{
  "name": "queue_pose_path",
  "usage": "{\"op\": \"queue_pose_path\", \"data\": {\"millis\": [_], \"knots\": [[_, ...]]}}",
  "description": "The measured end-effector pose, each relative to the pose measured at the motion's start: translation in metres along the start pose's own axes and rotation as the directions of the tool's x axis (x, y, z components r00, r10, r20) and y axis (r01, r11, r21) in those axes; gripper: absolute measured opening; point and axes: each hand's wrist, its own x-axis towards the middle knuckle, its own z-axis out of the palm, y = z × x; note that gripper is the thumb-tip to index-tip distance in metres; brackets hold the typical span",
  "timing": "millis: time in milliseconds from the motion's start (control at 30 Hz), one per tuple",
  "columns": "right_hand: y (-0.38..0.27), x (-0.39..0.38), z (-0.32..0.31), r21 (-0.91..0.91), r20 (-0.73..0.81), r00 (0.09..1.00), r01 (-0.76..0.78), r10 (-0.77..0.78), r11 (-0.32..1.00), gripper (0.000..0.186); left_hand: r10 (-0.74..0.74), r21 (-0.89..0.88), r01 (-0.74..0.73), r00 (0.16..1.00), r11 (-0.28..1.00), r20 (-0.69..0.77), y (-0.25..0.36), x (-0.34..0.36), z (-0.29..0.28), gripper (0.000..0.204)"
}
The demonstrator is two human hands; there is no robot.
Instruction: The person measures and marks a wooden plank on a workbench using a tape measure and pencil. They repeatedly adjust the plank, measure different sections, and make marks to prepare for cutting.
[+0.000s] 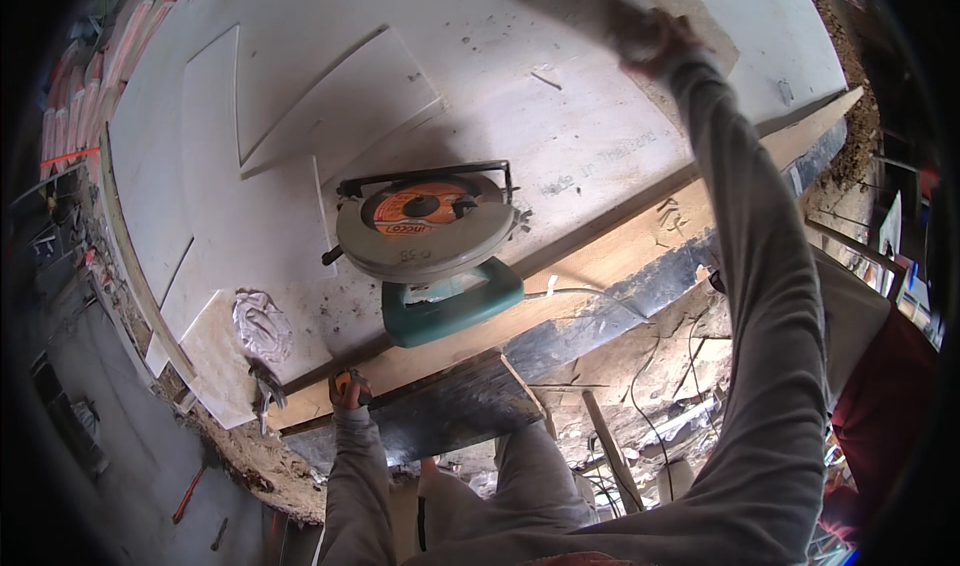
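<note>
Blurred piece (575, 4) in right hand (664, 50), dusty white board (480, 76), littered ground (622, 368)

Blurred slab (575, 6) grey-brown, small tool (344, 379) yellow-orange, saw handle (460, 318) teal green, saw guard (425, 248) grey, saw disc (393, 206) orange, sheet (480, 81) off-white with dark specks, plank (600, 241) light tan, sleeve (765, 256) plain grey.

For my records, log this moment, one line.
left hand: holding small orange object; right hand: holding blurred flat piece; circular saw: on white board
</note>
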Motion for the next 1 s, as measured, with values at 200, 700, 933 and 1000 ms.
{"op": "queue_pose_path", "data": {"millis": [200,700,933,1000], "knots": [[0.064,0.042,-0.031,-0.065,0.003,1.000,-0.021,0.021,0.998,0.076,0.012,-0.069,-0.013,1.000,0.998,-0.015,0.001,-0.005,0.020,0.040],[-0.096,-0.019,0.131,0.499,-0.078,0.949,0.302,-0.306,0.812,0.020,0.311,0.798,-0.513,0.851,0.316,0.424,0.016,-0.034,0.021,0.020],[-0.016,0.003,0.189,0.933,0.154,0.983,-0.113,0.095,-0.342,0.026,0.347,0.764,-0.252,0.937,0.594,0.040,0.051,-0.008,0.105,0.031],[-0.024,-0.058,0.183,0.994,0.110,0.991,-0.108,0.077,-0.033,0.028,0.458,0.846,-0.319,0.883,0.428,0.101,0.046,-0.014,0.077,0.030]]}}
